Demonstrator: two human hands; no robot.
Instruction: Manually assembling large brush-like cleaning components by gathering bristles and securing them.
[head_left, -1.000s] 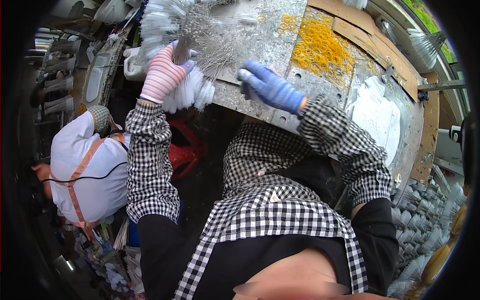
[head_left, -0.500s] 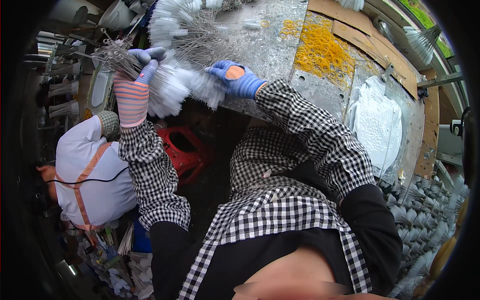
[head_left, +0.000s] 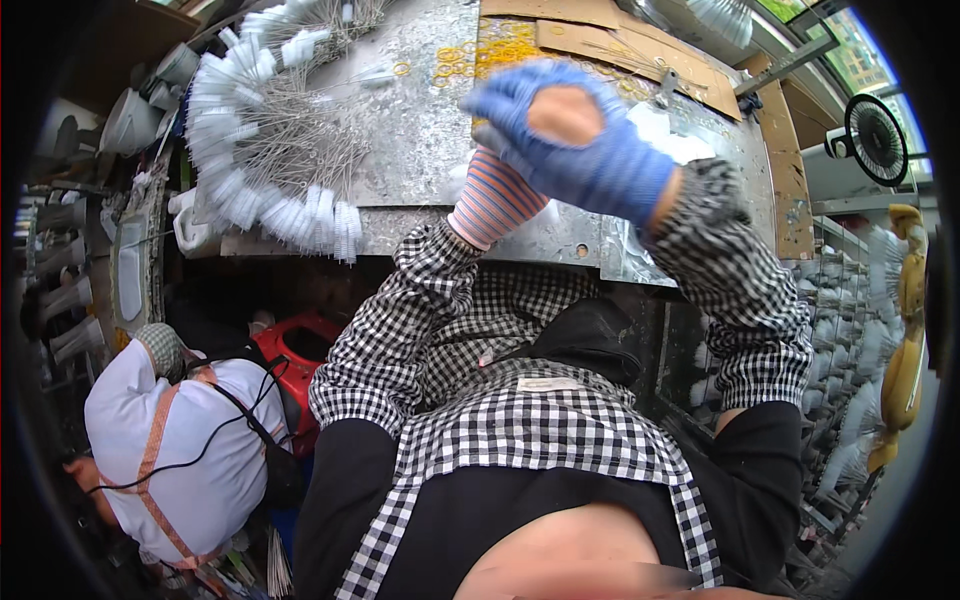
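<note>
White-tipped wire brushes [head_left: 265,150] lay fanned on our metal table [head_left: 420,110]; our right hand [head_left: 580,150] covered our left hand [head_left: 495,200], grips unclear to us.

The right hand [head_left: 585,150] wears a blue knit glove with a worn hole; the left hand [head_left: 495,195] wears a striped orange-and-white glove. Black-and-white checked sleeves and apron cover a black top.

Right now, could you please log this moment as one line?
left hand: by right, hold unclear | right hand: raised, hold unclear | white-tipped wire bundles: on metal table
</note>
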